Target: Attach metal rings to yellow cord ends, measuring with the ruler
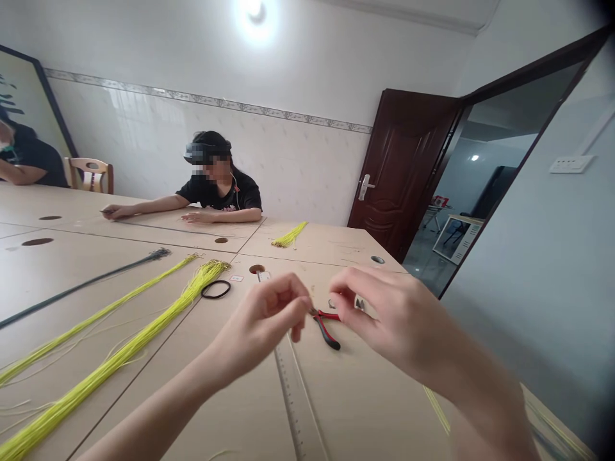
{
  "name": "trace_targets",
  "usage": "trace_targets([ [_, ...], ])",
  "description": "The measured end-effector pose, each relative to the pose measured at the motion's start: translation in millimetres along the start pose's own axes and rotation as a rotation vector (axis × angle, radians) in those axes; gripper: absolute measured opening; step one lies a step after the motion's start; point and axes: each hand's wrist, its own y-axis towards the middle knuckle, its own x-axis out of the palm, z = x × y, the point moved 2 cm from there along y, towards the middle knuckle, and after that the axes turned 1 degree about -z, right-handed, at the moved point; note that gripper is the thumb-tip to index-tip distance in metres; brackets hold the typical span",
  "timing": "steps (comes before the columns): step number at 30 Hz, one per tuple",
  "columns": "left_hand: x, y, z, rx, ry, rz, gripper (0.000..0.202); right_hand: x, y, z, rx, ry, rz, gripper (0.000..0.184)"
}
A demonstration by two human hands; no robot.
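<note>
My left hand [259, 320] hangs above the tabletop with its fingers curled into a pinch, and anything small inside it is hidden. My right hand [389, 314] is held close by, fingertips bent toward the left hand. Just below them lie red-and-black handled pliers [327, 326], which neither hand touches. To the left stretch long bundles of yellow wire [110, 358], and a black rubber ring [216, 289] lies beside them. A steel ruler [293, 397] runs under my left forearm.
A thinner yellow bundle [288, 234] lies farther along the table [317, 250], which has round holes. A dark cable bundle [86, 288] lies at the left. A co-worker [216, 182] sits across, hands on the table. Another person [24, 153] sits far left, beside a wooden chair [91, 173].
</note>
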Motion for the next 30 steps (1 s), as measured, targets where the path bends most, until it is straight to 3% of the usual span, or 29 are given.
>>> trace_targets([
  [2,-14.1,4.9,-42.7,-0.051,0.056,0.237,0.022,11.7,4.7,5.9,0.147,0.006,-0.151,0.021],
  [4,-26.0,8.3,-83.9,-0.100,0.070,0.386,0.023,27.4,7.6,11.3,0.259,-0.006,-0.304,0.030],
  [6,-33.6,10.8,-116.2,-0.130,0.061,0.437,0.021,48.5,9.4,14.3,0.296,-0.037,-0.489,0.032],
  [9,-38.4,13.4,-141.8,-0.127,0.020,0.450,0.019,87.0,10.6,11.8,0.238,-0.056,-0.739,0.025],
  [13,-39.4,14.9,-149.0,-0.102,-0.029,0.439,0.019,134.9,8.4,0.7,0.133,-0.019,-0.863,0.018],
  [17,-45.7,16.6,-152.3,-0.108,-0.096,0.484,0.022,158.4,-1.1,-5.5,0.092,-0.008,-0.852,0.027],
  [23,-75.7,19.6,-160.3,-0.126,-0.250,0.731,0.026,153.7,-37.4,-13.6,0.084,-0.060,-0.738,0.046],
  [27,-93.4,15.8,-166.3,-0.110,-0.320,0.980,0.023,141.9,-77.5,-17.5,0.142,-0.129,-0.739,0.049],
  [30,-97.5,15.1,-169.5,-0.096,-0.352,1.071,0.022,137.1,-115.3,-14.3,0.170,-0.151,-0.679,0.048],
])
